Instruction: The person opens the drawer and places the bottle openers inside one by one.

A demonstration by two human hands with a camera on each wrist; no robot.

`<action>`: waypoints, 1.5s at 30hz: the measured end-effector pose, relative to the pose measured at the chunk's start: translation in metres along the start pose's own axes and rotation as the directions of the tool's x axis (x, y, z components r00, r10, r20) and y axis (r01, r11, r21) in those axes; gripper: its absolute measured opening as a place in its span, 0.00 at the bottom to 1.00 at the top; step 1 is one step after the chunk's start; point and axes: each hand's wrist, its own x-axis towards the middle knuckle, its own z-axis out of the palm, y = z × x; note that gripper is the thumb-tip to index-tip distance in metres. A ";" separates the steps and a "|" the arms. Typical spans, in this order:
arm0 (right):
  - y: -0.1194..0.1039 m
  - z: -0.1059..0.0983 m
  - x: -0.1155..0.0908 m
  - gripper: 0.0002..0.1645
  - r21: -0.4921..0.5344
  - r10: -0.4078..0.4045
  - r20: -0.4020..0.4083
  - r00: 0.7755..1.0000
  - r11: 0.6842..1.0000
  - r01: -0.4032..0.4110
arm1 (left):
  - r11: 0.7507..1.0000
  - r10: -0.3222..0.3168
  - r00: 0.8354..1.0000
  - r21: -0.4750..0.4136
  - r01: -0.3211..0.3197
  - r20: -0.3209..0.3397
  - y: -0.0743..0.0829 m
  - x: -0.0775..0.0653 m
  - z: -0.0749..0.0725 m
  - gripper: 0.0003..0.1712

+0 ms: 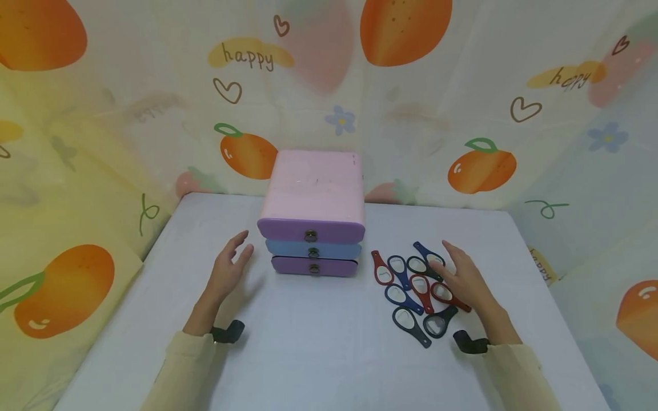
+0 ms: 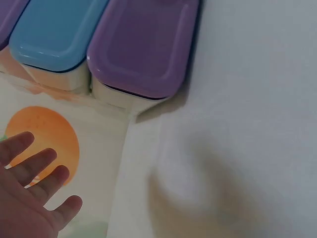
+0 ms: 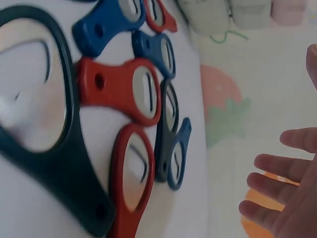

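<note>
Several small magnifying glasses with red, blue and dark green frames lie in a loose cluster on the right of the table; a red magnifying glass [image 1: 420, 291] lies near its middle, a dark green magnifying glass [image 3: 81, 168] shows large in the right wrist view. Over the cluster's right side hovers my right hand [image 1: 462, 279], fingers spread and holding nothing. A small drawer cabinet [image 1: 313, 188] has a pink top and purple and blue drawer fronts, each with a knob. To its left my left hand [image 1: 228, 271] hangs apart from it, fingers extended; it appears empty in the left wrist view.
A white cloth covers the table [image 1: 308, 342]. Behind it and at both sides hangs a fruit-patterned curtain [image 1: 411, 114]. A dark wrist camera [image 1: 228, 332] is strapped to the left wrist, another camera [image 1: 470, 342] to the right.
</note>
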 end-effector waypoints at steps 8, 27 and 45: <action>-0.018 0.009 0.005 0.44 0.060 -0.084 0.005 0.996 0.995 0.083 | 0.991 0.078 0.997 -0.109 -0.080 -0.025 0.017 0.009 -0.006 0.27; -0.065 0.024 0.005 0.39 0.139 -0.213 0.013 0.977 0.968 0.209 | 0.971 -0.015 1.000 -0.239 0.014 0.000 0.069 0.046 -0.014 0.32; -0.106 0.031 0.003 0.19 0.387 -0.354 0.026 0.935 0.866 0.317 | 0.963 -0.102 0.994 -0.247 0.107 0.031 0.082 0.050 -0.014 0.35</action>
